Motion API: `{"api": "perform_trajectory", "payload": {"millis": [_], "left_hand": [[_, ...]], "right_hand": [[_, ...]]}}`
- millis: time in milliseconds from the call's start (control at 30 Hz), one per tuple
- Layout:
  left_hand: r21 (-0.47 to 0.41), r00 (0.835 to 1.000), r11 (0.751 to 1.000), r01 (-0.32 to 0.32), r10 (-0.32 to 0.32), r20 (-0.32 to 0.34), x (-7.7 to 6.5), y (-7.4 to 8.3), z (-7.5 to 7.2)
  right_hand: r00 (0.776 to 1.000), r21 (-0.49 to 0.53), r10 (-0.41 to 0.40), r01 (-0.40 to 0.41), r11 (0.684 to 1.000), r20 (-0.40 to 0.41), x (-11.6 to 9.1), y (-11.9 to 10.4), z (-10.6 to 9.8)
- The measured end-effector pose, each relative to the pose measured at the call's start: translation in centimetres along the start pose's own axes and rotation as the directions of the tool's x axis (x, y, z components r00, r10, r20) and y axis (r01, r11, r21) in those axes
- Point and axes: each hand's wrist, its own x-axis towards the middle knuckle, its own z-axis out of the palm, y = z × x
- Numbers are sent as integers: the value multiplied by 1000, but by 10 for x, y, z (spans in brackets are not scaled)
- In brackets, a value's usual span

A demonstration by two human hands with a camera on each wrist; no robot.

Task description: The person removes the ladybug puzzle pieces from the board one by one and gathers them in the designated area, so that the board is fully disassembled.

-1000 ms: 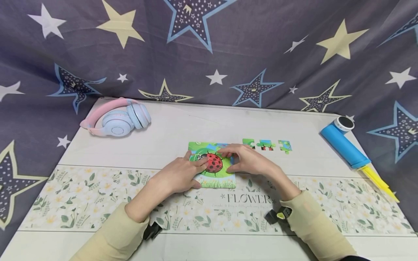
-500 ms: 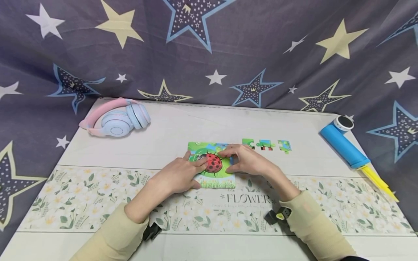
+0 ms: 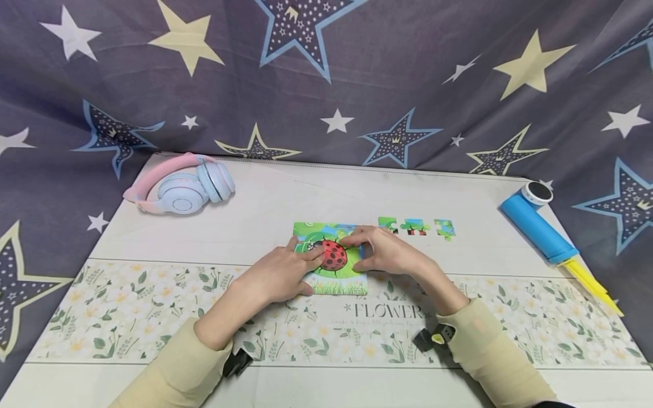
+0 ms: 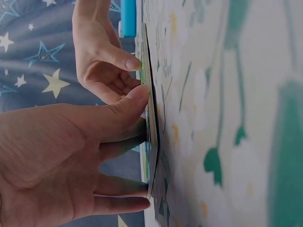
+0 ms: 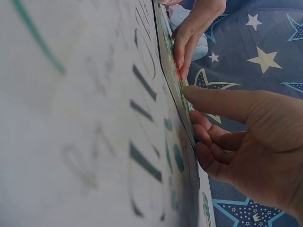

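Observation:
A ladybug jigsaw puzzle [image 3: 339, 286] lies flat on the table, with a red spotted ladybug over green leaves and grass. My left hand [image 3: 280, 275] rests on its left side, fingers straight across the picture and thumb at the near edge. At the right side my right hand [image 3: 390, 249] has its thumb and bent fingers around a puzzle piece, mostly hidden under the hand. In the left wrist view, the left thumb [image 4: 138, 94] touches the board's edge. The right thumb [image 5: 191, 92] presses down on the puzzle in the right wrist view.
Loose jigsaw pieces [image 3: 445, 228] lie behind and right of the right hand. Pink and blue headphones [image 3: 183, 190] stand at the back left. A blue cylinder [image 3: 538, 226] with a yellow tip and white round end is on the right. A starry curtain [image 3: 326, 96] hangs behind.

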Motion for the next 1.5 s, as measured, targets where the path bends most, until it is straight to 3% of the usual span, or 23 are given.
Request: {"api": "perform_trajectory", "payload": {"millis": [667,1167,1500], "left_hand": [[9,1000,1000,2,-2,-4,1,1,0],[4,1000,1000,6,-6,1,0,1,-1],[0,1000,1000,5,-5,-6,-1,1,-1]], "right_hand": [[999,-8,40,-40,999,-5,-2,-4,0],[1000,-25,-5,6,1000,10,-2,-6,1],[1000,-5,16,-16,1000,14,-4,-7,1]]}}
